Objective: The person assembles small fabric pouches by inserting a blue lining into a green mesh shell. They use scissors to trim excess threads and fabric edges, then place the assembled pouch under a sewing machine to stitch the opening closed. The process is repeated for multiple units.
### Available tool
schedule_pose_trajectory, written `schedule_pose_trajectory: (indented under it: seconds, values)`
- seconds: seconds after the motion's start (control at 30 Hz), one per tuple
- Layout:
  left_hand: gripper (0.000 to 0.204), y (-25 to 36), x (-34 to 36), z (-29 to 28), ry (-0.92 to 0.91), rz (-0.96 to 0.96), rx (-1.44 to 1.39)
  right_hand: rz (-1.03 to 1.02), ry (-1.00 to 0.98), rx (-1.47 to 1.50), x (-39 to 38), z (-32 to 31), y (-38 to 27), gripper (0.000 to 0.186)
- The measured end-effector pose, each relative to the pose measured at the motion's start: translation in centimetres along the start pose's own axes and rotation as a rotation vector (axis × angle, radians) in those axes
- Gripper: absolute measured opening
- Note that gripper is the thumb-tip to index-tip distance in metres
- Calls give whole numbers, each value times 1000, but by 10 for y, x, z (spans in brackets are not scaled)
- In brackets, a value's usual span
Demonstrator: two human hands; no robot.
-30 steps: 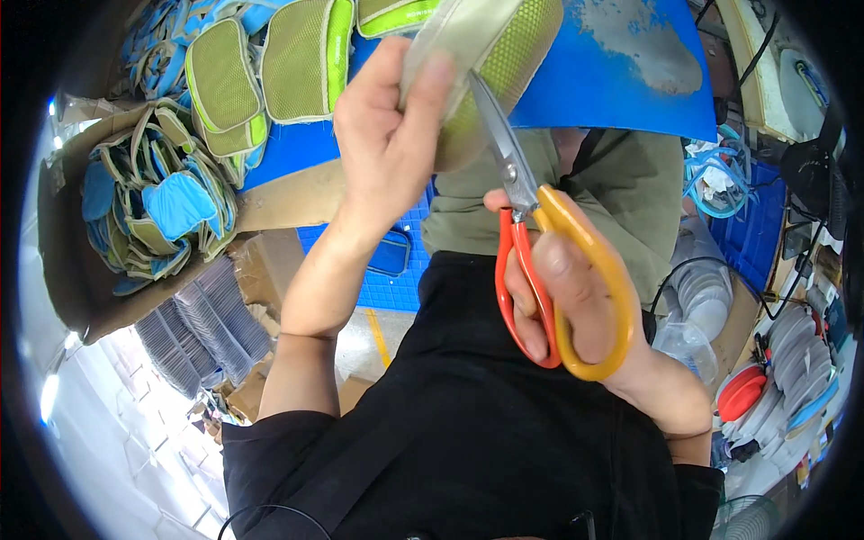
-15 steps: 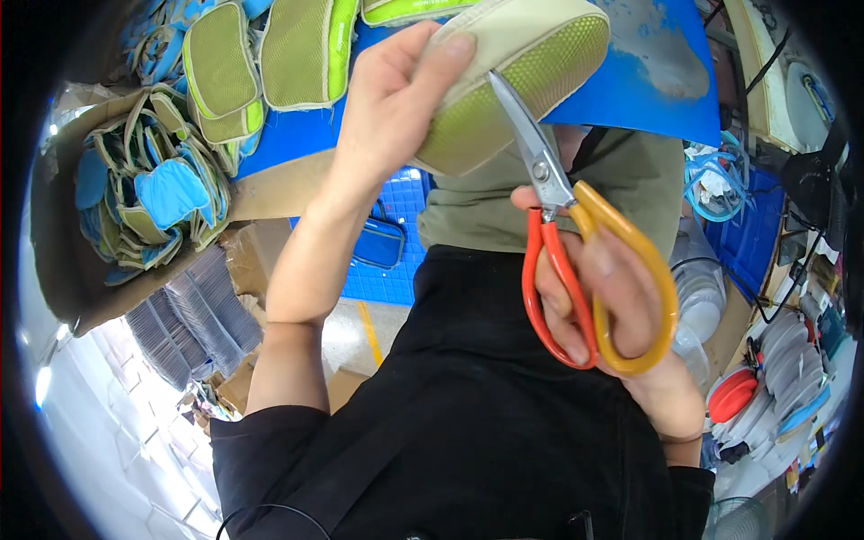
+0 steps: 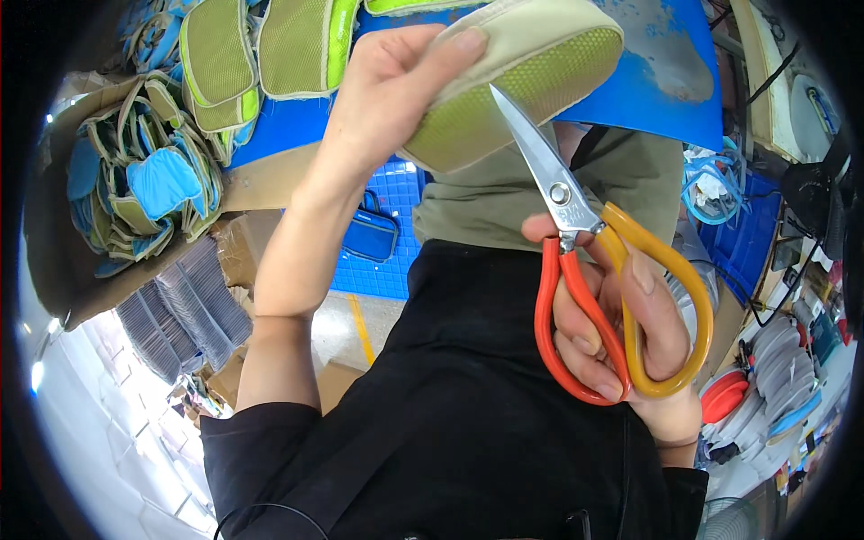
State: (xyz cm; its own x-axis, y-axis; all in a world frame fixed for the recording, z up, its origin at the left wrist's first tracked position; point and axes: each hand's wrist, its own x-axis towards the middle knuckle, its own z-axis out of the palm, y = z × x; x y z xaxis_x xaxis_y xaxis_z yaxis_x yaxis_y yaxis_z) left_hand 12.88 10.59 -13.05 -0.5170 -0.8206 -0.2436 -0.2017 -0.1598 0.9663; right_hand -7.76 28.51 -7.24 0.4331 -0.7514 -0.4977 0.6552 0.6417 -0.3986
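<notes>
Between the thumb and fingers of my left hand (image 3: 382,94) is a padded, rounded piece of olive-green mesh fabric (image 3: 531,81) with a cream band along its upper side. My right hand (image 3: 664,328) holds a pair of scissors (image 3: 544,166) with one red and one yellow handle loop, fingers through the loops. Their blades are together and point up and left. The tip overlaps the lower part of the mesh in the picture; I cannot tell whether it touches.
Similar green mesh pieces (image 3: 295,49) lie on the blue tabletop (image 3: 661,99). At the left, a cardboard box (image 3: 58,261) holds many blue and green pieces. Bundled grey sheets (image 3: 193,306) stand below it. A blue crate (image 3: 382,274) is under the table; a wire-frame bin (image 3: 715,184) stands right.
The scissors and my right hand have come down and to the right, toward me. My left hand keeps hold of the mesh piece, which has shifted slightly.
</notes>
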Motion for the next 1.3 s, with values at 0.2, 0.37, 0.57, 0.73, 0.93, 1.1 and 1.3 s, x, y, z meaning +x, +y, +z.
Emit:
schedule_pose_trajectory:
  seconds: [0.2,0.37,0.57,0.73,0.93,1.1,1.3]
  values:
    - [32,2,-1,1,-17,-10,-17,-27,-51,57,7,-6,1,68]
    - [32,1,-1,-6,-111,-51,-140,-25,-66,202,10,-14,-3,66]
    - [47,8,-4,-10,-154,-48,65,-110,-28,121,12,-15,1,66]
    - [49,0,2,-14,-250,-79,45,-21,-34,182,8,-23,-5,63]
    - [51,-10,2,-15,-349,-161,10,78,-65,262,3,-32,-6,63]
    - [52,-9,1,-13,-367,-161,20,103,-115,346,6,-35,-8,63]
    - [50,-15,2,-13,-373,-169,30,32,-131,463,7,-37,0,66]
